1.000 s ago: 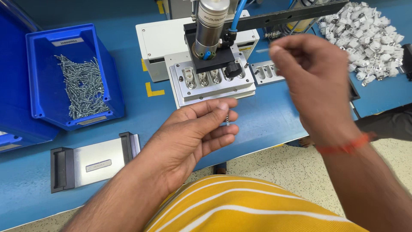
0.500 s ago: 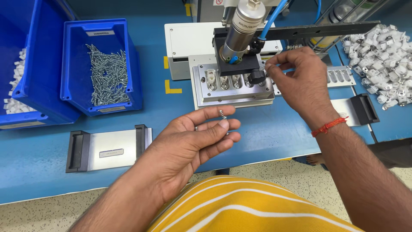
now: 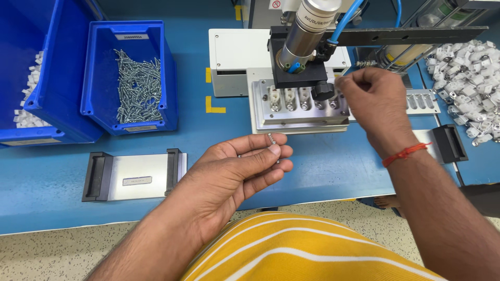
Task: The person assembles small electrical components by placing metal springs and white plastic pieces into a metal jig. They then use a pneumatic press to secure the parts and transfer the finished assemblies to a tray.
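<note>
- While the left hand (image 3: 237, 169) pinches small screws (image 3: 272, 141) in closed fingertips, they sit at 6 o'clock from the fixture plate (image 3: 299, 112).
- Right hand (image 3: 372, 99), fingers pinched together at the plate's 3 o'clock edge; what it grips I cannot tell.
- Loosened fingers could spill screws onto the bench (image 3: 219, 132).

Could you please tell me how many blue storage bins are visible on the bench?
2. One blue bin of screws stands left of the metal fixture plate; a second blue bin of white parts, partly cut off, sits at the far left. Others may lie out of view.
</note>
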